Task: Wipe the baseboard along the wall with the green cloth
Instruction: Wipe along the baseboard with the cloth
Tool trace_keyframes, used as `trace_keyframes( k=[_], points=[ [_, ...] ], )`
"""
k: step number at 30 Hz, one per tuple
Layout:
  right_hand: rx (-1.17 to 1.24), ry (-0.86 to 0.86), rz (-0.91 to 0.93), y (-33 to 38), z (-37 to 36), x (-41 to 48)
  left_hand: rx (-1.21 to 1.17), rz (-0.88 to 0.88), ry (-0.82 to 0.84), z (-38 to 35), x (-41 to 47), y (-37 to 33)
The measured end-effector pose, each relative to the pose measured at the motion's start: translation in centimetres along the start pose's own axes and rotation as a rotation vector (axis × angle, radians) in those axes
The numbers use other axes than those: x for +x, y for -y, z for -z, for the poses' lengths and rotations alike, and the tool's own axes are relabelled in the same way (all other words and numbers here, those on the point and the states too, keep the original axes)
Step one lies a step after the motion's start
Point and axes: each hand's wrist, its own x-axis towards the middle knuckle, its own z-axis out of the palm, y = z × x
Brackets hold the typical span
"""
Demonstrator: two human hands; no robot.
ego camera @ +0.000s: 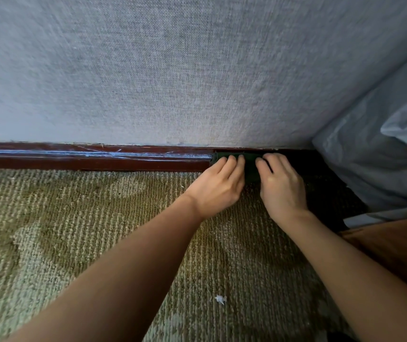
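At the right part of the dark red baseboard (86, 157), under the grey wall (172, 70), the green cloth (250, 166) lies pressed on the wood; the left hand (218, 183) and the right hand (281, 183) are side by side on it, fingers bent over the cloth and holding it; a white scrap (220, 299) lies on the near carpet (98, 230).

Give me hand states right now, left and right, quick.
Left hand: fingers curled onto the green cloth, holding it against the baseboard.
Right hand: also curled on the green cloth, gripping it.
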Motion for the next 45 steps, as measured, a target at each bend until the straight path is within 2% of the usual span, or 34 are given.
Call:
trace_keyframes(
  k=[10,15,20,28,31,36,45],
  points=[
    [0.016,-0.049,-0.007,0.1,-0.3,-0.7,-0.086,0.068,-0.024,0.3,0.1,0.3],
    [0.09,-0.079,-0.12,0.9,-0.5,-0.5,-0.11,0.077,-0.007,0.7,0.0,0.3],
    [0.122,-0.019,-0.195,1.6,-0.4,-0.2,-0.083,0.013,0.041,1.1,0.0,0.4],
    [0.143,0.004,-0.149,2.3,-0.3,0.4,-0.057,0.047,0.092,1.7,-0.7,1.1],
    [0.152,0.036,-0.144,2.0,0.0,0.2,-0.078,0.006,0.113,1.8,-0.6,1.4],
    [0.135,0.081,-0.036,2.6,0.2,-1.3,-0.056,-0.06,0.163,1.8,-1.9,1.3],
    [0.125,0.157,-0.076,2.5,0.0,-0.4,-0.045,-0.054,0.227,1.3,-1.5,1.3]
  ],
)
